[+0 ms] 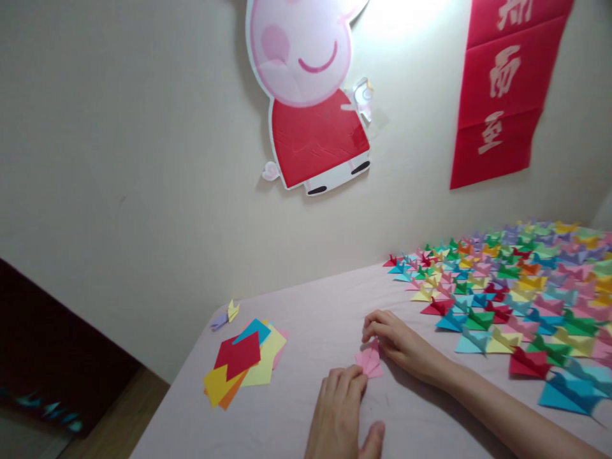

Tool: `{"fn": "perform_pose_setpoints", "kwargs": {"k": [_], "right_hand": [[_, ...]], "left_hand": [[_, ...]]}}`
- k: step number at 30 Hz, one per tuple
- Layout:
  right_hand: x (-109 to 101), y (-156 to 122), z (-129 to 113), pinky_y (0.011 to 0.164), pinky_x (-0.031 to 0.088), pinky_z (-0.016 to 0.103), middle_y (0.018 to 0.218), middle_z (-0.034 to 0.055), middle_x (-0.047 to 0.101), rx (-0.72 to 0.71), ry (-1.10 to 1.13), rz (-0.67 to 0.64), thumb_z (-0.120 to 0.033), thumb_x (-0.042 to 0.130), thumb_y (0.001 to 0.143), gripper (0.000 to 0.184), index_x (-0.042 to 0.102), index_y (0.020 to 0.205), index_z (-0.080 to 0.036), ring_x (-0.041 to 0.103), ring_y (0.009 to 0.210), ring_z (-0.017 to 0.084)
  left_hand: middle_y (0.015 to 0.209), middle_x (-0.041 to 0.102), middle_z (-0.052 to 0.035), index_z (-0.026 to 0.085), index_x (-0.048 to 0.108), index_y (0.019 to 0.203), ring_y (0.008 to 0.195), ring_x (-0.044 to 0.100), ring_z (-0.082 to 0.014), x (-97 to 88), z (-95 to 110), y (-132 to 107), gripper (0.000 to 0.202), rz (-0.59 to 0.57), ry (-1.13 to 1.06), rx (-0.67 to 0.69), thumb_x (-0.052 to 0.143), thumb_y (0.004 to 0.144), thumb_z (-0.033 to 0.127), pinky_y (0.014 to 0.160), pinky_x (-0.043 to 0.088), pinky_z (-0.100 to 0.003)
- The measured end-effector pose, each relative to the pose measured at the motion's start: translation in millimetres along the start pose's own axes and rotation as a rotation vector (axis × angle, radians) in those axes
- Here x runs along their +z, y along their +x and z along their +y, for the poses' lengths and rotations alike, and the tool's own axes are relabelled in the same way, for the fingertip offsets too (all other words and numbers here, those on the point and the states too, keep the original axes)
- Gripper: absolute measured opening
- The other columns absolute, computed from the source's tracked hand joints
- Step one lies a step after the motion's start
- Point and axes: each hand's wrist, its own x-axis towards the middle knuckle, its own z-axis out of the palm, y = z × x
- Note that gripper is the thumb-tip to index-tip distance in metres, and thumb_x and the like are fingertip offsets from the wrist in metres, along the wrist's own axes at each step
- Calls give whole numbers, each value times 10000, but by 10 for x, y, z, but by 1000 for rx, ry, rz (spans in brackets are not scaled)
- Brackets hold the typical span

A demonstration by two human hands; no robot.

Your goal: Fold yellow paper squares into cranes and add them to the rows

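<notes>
A small folded piece of pink paper [368, 361] lies on the pale cloth surface between my two hands. My left hand [338, 405] rests palm down, fingers stretched forward and thumb apart, its fingertips touching the paper's near left corner. On the far right side, my right hand [394, 339] has its fingers curled in over the paper's upper edge, and its thumb is mostly hidden. Creases run across the paper toward its middle.
Loose coloured paper squares [243, 354] overlap at the left. Behind them lie small purple and yellow folded pieces [227, 317]. Rows of coloured folded paper figures [516, 287] cover the right side. A wall with a pig cutout [318, 137] and a red banner [511, 95] rises behind.
</notes>
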Motion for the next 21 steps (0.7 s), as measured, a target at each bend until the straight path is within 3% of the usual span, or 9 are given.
{"fn": "perform_pose_setpoints", "kwargs": {"k": [3,5,8,10,12,14,17,21], "right_hand": [[-50,17,-65,945,433,364,1032,52,642,-5,195,-53,-55,527,735,232,667,833,-212,573,1025,217],[-46,31,-90,826,467,325,911,41,658,89,348,-102,-183,580,804,78,657,810,-196,599,881,199],[11,51,-125,559,389,237,656,-28,566,274,536,-162,-302,601,829,127,625,830,-178,506,590,131],[53,61,-160,510,326,220,601,-60,506,322,536,-137,-287,592,823,129,614,892,-180,451,536,115],[81,63,-200,534,339,225,618,-55,517,324,388,-97,-241,586,821,131,622,935,-187,476,564,126],[92,61,-237,610,391,248,690,-21,565,311,175,-75,-195,589,818,110,645,913,-194,536,650,154],[82,62,-266,758,447,296,844,32,618,235,-3,-55,-122,592,787,115,646,850,-202,587,839,202],[11,58,-225,814,470,299,977,48,617,158,25,35,-83,536,784,185,604,899,-211,588,916,196]], "left_hand": [[1226,618,-166,100,476,1368,1093,559,-304,58,8,-16,670,108,-92,-53,596,711,158,967,466,-449],[1198,632,-147,121,362,1458,1095,571,-292,141,5,-46,740,200,-160,-81,579,754,176,991,451,-450],[1233,624,-132,156,249,1514,1093,586,-265,227,24,-74,746,269,-239,-118,554,835,214,997,450,-427],[1260,600,-134,180,283,1498,1084,583,-264,202,63,-53,681,292,-227,-112,542,871,239,965,465,-423],[1219,593,-124,202,376,1441,1085,563,-268,104,112,10,577,307,-192,-87,529,885,228,945,467,-431],[1190,578,-110,214,495,1306,1118,525,-268,-30,158,106,451,283,-180,-60,519,859,159,952,452,-434],[1111,597,-65,222,597,1050,1074,516,-237,-186,199,261,325,130,-202,13,509,782,62,942,441,-398],[1126,590,-72,200,585,1089,1065,503,-236,-200,209,374,414,-6,-192,18,507,714,44,978,423,-405]]}}
